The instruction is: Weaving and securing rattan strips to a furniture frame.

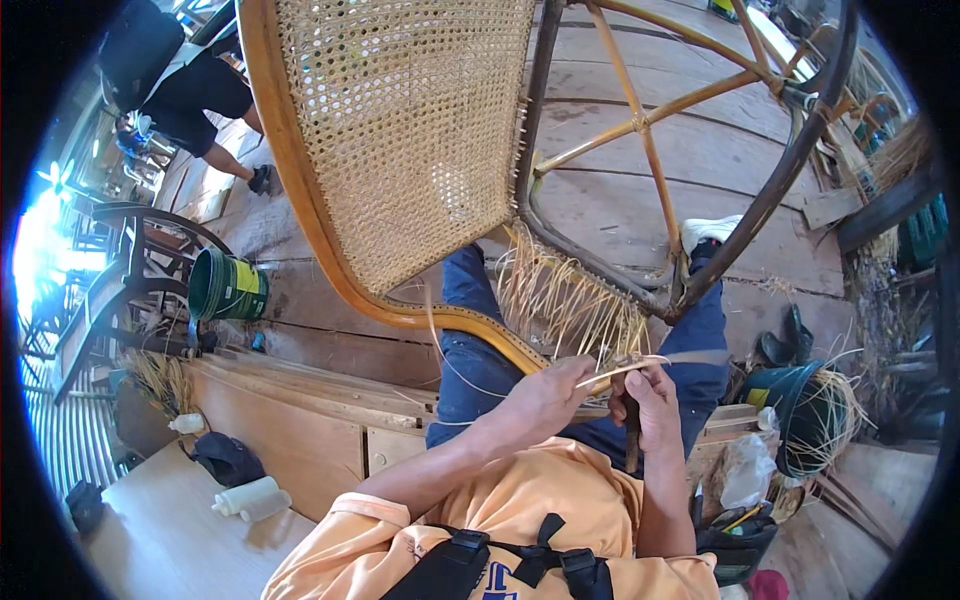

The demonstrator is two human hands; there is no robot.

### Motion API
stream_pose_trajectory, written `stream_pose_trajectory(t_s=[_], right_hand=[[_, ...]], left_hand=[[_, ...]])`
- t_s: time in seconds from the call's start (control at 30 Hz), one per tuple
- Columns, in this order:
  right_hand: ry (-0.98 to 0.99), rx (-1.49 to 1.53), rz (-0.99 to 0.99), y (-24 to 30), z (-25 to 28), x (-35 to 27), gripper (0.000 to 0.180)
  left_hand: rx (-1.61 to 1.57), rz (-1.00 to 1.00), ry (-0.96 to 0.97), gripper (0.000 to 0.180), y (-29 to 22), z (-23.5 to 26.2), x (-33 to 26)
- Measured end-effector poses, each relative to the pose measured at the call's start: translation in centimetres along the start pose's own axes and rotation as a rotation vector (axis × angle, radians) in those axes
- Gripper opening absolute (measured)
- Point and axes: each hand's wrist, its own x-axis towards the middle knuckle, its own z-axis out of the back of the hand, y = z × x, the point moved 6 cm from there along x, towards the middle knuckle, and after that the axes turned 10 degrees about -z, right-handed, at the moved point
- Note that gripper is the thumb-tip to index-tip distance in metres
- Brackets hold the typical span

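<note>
A chair frame with a woven cane panel (400, 140) leans over my legs. Its light brown curved rail (440, 317) comes down to my left hand (545, 400), whose fingers are closed in a pinch around a pale cane strip (622, 371). My right hand (655, 405) is closed beside it, with thumb and fingers at the strip's other end. A dark brown stick-like handle (632, 440) points down from the right hand; its upper end is hidden. Loose cane ends (560, 290) hang in a fringe from the dark rail (590, 262) just beyond my hands.
A green bucket (228, 285) stands at left near dark chair frames (120, 270). Another bucket (790, 410) at right holds cane strands. White bottles (250, 498) and a dark cap (227, 458) lie at lower left. A person (190, 100) bends over at the far left.
</note>
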Motion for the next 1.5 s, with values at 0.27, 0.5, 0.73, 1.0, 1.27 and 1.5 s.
stream_pose_trajectory(t_s=[0.27,0.5,0.73,1.0,1.27,1.5], right_hand=[[-0.057,0.117,-0.034,1.5,1.8,-0.5,0.024],[-0.357,-1.109,0.629,2.4,0.0,-2.1,0.031],[-0.776,-0.736,0.039,3.3,13.5,-7.5,0.018],[-1.184,-0.985,-0.082,-13.8,21.5,-21.6,0.033],[-1.081,-0.962,-0.566,-15.9,17.1,-24.8,0.041],[-1.167,-0.586,-0.115,-11.8,16.7,-22.8,0.038]], left_hand=[[-0.228,0.305,-0.02,0.014,1.1,-1.4,-1.5],[-0.37,0.412,0.079,0.016,0.8,-1.7,-2.8],[-0.365,0.799,-0.138,0.022,1.2,14.5,-8.3],[-0.625,0.799,-0.1,0.033,6.0,7.0,-6.3],[-1.003,0.719,0.003,0.043,4.8,3.1,-3.6],[-1.197,0.805,-0.101,0.038,4.6,1.4,-3.4]])
